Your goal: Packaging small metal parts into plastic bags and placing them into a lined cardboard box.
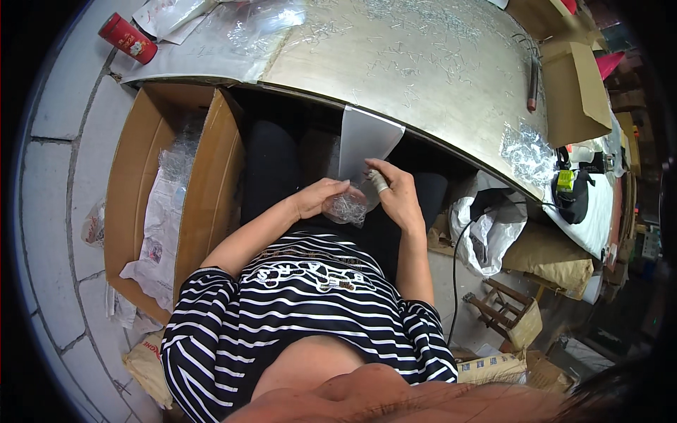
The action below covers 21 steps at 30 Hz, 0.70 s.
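In my left hand (316, 198) is a small clear plastic bag (347, 209) with thin silvery wire pieces inside, held low over my lap. My right hand (397, 192) is just to the right of the bag, with pale tape wrapped round one finger. Its fingers curl inward near the bag's upper side; whatever they pinch is hidden. Behind both hands, a white flat sheet or panel (367, 144) stands at the table's edge. Many bent wire pieces (405, 70) are scattered over the metal tabletop (317, 77).
An open cardboard box (201, 204) with plastic and paper inside stands at my left. A red canister (127, 38) is at the far left. On the right are clear plastic bags (527, 154), a cardboard piece (575, 92), a white sack (486, 243), a black cable (455, 296) and a wooden stool (504, 314).
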{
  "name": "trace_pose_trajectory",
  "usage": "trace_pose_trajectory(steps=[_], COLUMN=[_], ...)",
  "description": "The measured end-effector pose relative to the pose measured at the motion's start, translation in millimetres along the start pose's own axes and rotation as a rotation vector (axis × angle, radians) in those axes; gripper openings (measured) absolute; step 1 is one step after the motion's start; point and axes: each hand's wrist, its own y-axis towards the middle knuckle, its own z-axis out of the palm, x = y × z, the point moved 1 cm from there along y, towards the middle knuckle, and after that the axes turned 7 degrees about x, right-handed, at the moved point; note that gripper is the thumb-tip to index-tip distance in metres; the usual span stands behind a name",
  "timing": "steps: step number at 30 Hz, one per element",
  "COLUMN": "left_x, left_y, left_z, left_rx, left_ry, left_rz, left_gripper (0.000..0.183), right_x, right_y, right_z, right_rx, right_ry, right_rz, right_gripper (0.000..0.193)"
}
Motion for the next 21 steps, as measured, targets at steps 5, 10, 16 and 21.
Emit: trace_pose_trajectory(steps=[5, 10, 16, 21], left_x=[-28, -63, -50, -47], left_y=[8, 8, 4, 14], left_z=[3, 34, 17, 29], left_rx=[-0.184, -0.123, -0.214, -0.298], left_ry=[0.273, 0.175, 0.228, 0.389], left_rz=[0.011, 0.169, 0.204, 0.221], left_gripper=[0.053, 0.051, 0.04, 0.024], right_x=[-16, -7, 5, -16], right_y=[7, 11, 11, 18], right_z=[-2, -4, -8, -2], right_rx=[0.074, 0.152, -0.002, -0.096], right_ry=[0.219, 0.012, 0.128, 0.063], right_rz=[0.103, 0.212, -0.008, -0.014], right_gripper=[0.029, 0.027, 0.027, 0.011])
